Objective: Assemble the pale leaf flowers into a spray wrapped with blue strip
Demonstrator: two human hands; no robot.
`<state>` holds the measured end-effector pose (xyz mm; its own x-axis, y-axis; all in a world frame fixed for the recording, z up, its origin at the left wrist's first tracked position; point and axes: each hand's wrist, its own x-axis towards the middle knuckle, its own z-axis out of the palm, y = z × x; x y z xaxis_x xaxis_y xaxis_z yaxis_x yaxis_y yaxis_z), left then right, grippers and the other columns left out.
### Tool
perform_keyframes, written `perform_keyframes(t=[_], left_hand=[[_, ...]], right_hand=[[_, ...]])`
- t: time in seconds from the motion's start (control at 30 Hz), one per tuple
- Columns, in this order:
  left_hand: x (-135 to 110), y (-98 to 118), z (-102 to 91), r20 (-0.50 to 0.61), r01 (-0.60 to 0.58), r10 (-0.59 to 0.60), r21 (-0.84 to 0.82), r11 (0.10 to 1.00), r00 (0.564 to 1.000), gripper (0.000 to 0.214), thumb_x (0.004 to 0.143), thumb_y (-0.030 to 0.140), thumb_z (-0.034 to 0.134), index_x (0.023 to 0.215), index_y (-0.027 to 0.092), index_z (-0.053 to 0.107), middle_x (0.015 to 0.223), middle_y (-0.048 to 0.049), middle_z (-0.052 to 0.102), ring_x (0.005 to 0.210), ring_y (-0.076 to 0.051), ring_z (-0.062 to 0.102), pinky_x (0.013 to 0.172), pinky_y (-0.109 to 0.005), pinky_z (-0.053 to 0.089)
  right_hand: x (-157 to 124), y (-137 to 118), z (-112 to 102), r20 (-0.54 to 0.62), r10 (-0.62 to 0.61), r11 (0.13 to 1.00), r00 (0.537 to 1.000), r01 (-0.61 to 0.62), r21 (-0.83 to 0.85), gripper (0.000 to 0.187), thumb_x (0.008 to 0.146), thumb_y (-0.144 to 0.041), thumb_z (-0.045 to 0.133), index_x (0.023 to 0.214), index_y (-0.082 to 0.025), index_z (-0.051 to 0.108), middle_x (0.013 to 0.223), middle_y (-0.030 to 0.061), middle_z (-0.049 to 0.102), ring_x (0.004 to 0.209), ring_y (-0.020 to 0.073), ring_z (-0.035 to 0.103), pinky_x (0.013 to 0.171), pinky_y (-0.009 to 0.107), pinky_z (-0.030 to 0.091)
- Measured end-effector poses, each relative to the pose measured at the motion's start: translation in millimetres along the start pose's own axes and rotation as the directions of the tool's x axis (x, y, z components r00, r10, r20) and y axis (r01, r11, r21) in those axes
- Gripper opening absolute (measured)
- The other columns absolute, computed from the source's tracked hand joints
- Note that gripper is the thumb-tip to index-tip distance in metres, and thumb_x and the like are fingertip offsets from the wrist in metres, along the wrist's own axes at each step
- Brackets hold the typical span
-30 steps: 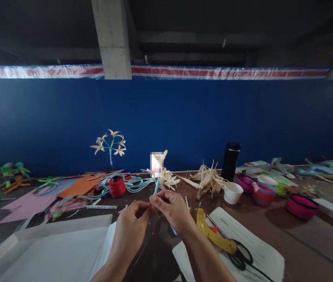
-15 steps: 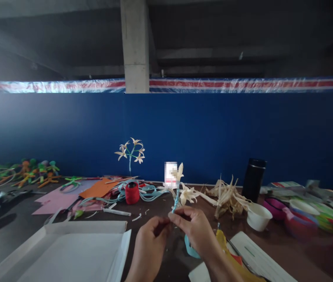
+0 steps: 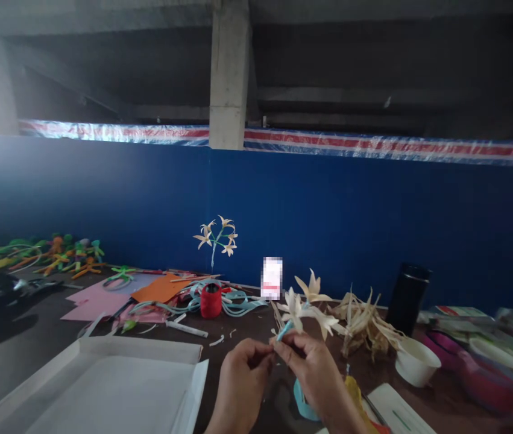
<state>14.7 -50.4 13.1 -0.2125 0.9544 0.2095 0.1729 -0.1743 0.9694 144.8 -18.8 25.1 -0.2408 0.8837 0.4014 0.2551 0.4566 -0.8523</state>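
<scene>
Low in the middle of the head view both my hands meet. My right hand (image 3: 314, 369) pinches the blue-wrapped stem of a small sprig of cream paper flowers (image 3: 305, 304), which leans up and to the right. My left hand (image 3: 242, 381) is closed in a pinch touching the lower end of that stem. A curl of light blue tape (image 3: 302, 401) hangs under my right hand.
An open white box lid (image 3: 102, 386) lies at the lower left. A red thread spool (image 3: 211, 300), blue ribbon, coloured paper sheets and a standing flower sprig (image 3: 215, 236) sit behind. Dried husks (image 3: 365, 322), a white cup (image 3: 416, 361) and a black flask (image 3: 407, 296) stand right.
The view has swung left and upward, so the table things sit further right and lower. The flower sprig now leans more to the right in my fingers. Both hands keep their pinch.
</scene>
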Motion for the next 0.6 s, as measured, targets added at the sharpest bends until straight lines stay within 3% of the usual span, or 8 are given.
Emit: perform_keyframes(t=[0.27, 0.47, 0.6], left_hand=[[9, -6, -0.5, -0.015, -0.220, 0.227, 0.189, 0.957, 0.974, 0.012, 0.074, 0.021, 0.052, 0.072, 0.020, 0.064, 0.071, -0.0002, 0.062, 0.068, -0.016, 0.056, 0.065, -0.025, 0.041], [23, -14, 1.5, 0.027, -0.346, 0.351, 0.257, 0.903, 0.936, 0.011, 0.077, 0.024, 0.053, 0.071, 0.021, 0.062, 0.070, 0.0006, 0.060, 0.068, -0.015, 0.055, 0.065, -0.024, 0.041], [29, -22, 3.8, 0.040, -0.364, 0.366, 0.257, 0.895, 0.930, 0.012, 0.076, 0.029, 0.056, 0.071, 0.020, 0.062, 0.070, -0.0002, 0.061, 0.067, -0.016, 0.056, 0.065, -0.025, 0.042]], right_hand=[[0, 2, 4, -0.181, 0.003, 0.996, 0.983, -0.019, -0.083, 0.023, 0.078, -0.036, 0.059, 0.069, -0.016, 0.066, 0.066, 0.0019, 0.061, 0.060, 0.0148, 0.055, 0.055, 0.022, 0.041], [0, 2, 7, -0.290, -0.010, 0.997, 0.957, -0.013, -0.075, 0.017, 0.078, -0.030, 0.059, 0.070, -0.016, 0.065, 0.069, 0.0020, 0.061, 0.065, 0.0146, 0.057, 0.061, 0.022, 0.042], [1, 2, 11, -0.324, 0.005, 0.994, 0.946, -0.040, -0.101, 0.015, 0.077, -0.027, 0.059, 0.068, -0.016, 0.064, 0.068, 0.0017, 0.060, 0.064, 0.0143, 0.055, 0.061, 0.022, 0.042]])
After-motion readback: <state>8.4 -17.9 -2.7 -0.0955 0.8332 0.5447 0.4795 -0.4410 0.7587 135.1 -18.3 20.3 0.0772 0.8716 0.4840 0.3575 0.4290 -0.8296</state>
